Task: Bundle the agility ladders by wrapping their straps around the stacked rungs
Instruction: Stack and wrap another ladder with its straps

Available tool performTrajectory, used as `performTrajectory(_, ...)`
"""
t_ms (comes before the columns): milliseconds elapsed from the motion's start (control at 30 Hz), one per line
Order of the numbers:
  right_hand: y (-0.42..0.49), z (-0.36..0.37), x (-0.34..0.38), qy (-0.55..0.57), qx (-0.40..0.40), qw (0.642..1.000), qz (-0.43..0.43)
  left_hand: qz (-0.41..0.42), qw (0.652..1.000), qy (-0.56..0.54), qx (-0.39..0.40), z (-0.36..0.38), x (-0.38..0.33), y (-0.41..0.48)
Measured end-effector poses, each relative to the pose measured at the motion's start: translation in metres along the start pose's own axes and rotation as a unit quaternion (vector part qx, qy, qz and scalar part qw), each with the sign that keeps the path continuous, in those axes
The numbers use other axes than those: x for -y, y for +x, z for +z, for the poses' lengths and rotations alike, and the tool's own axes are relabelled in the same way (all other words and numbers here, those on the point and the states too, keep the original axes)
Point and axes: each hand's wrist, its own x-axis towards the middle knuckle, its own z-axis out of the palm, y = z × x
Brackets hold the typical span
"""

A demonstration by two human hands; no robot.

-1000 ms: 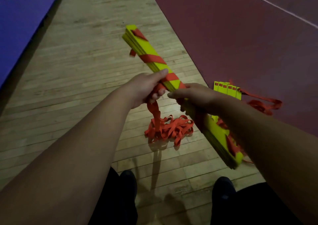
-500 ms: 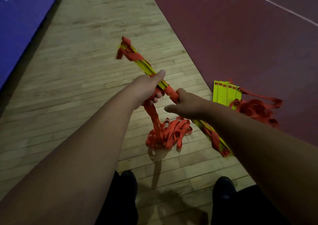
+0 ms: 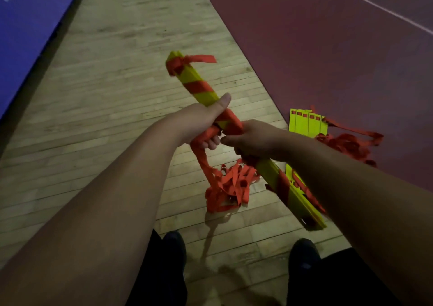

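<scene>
Around rung stack (image 3: pixel 205 92): left hand (image 3: pixel 196 125), right hand (image 3: pixel 255 140).

smooth yellow plastic rungs (image 3: pixel 206 94), woven orange straps (image 3: pixel 230 186), worn wooden floor (image 3: pixel 117 71)

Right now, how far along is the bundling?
Done: orange strap spirals over the far half of the rung stack. In hand: the left hand and right hand both grip that stack mid-length, strap trailing from the left. Left: the loose strap pile on the floor, plus the second ladder lying unwrapped nearby.
</scene>
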Motion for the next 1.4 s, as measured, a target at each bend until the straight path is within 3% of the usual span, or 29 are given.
performTrajectory(67, 0.007, 0.015, -0.002, -0.13, -0.059, 0.99, -0.007, -0.041, 0.999, -0.01, 0.009, 0.004, 0.001, 0.001)
performTrajectory(167, 0.006, 0.022, 0.001, -0.147, -0.066, 0.987, -0.021, -0.021, 0.999, -0.016, -0.018, 0.001, 0.004, 0.004)
performTrajectory(267, -0.005, 0.006, 0.01, 0.007, 0.012, 0.999, -0.038, 0.046, 0.998, -0.039, -0.019, -0.01, 0.006, 0.006)
performTrajectory(367, -0.018, -0.014, 0.01, 0.188, 0.116, 0.975, -0.022, 0.111, 0.987, -0.115, -0.012, -0.015, 0.004, 0.002)
performTrajectory(433, -0.024, -0.019, 0.008, 0.241, 0.203, 0.949, -0.002, 0.133, 0.982, -0.132, -0.022, -0.014, 0.002, -0.001)
performTrajectory(500, -0.024, -0.02, 0.008, 0.239, 0.218, 0.946, 0.001, 0.134, 0.985, -0.105, -0.034, -0.014, 0.001, -0.002)
performTrajectory(567, -0.019, -0.019, 0.008, 0.199, 0.138, 0.97, 0.002, 0.104, 0.99, -0.078, -0.054, -0.014, 0.002, -0.002)
performTrajectory(633, -0.011, -0.014, 0.007, 0.075, 0.017, 0.997, -0.009, 0.04, 0.995, -0.069, -0.064, -0.013, 0.003, -0.001)
performTrajectory(733, -0.003, 0.001, 0.004, -0.12, -0.107, 0.986, -0.045, -0.032, 0.994, -0.077, -0.068, -0.005, 0.005, 0.005)
performTrajectory(833, -0.004, 0.007, 0.006, -0.178, -0.146, 0.969, -0.086, -0.054, 0.989, -0.111, -0.078, -0.003, 0.003, 0.009)
performTrajectory(967, -0.01, -0.012, 0.012, 0.022, -0.006, 0.998, -0.051, 0.047, 0.982, -0.165, -0.075, -0.017, -0.001, 0.008)
performTrajectory(1033, -0.018, -0.024, 0.014, 0.13, 0.098, 0.986, -0.036, 0.114, 0.972, -0.193, -0.064, -0.021, -0.002, 0.003)
performTrajectory(1100, -0.028, -0.033, 0.017, 0.156, 0.151, 0.975, -0.047, 0.146, 0.968, -0.199, -0.055, -0.021, -0.004, -0.002)
performTrajectory(1167, -0.031, -0.034, 0.021, 0.131, 0.117, 0.983, -0.05, 0.147, 0.969, -0.186, -0.07, -0.02, -0.006, -0.003)
performTrajectory(1267, -0.02, -0.02, 0.018, 0.019, -0.052, 0.998, -0.036, 0.103, 0.976, -0.148, -0.126, -0.017, -0.002, 0.004)
performTrajectory(1333, -0.013, -0.01, 0.012, -0.068, -0.152, 0.985, -0.051, 0.06, 0.978, -0.156, -0.127, -0.013, 0.003, 0.008)
performTrajectory(1400, -0.013, -0.01, 0.011, -0.085, -0.16, 0.981, -0.065, 0.054, 0.976, -0.169, -0.124, -0.012, 0.005, 0.01)
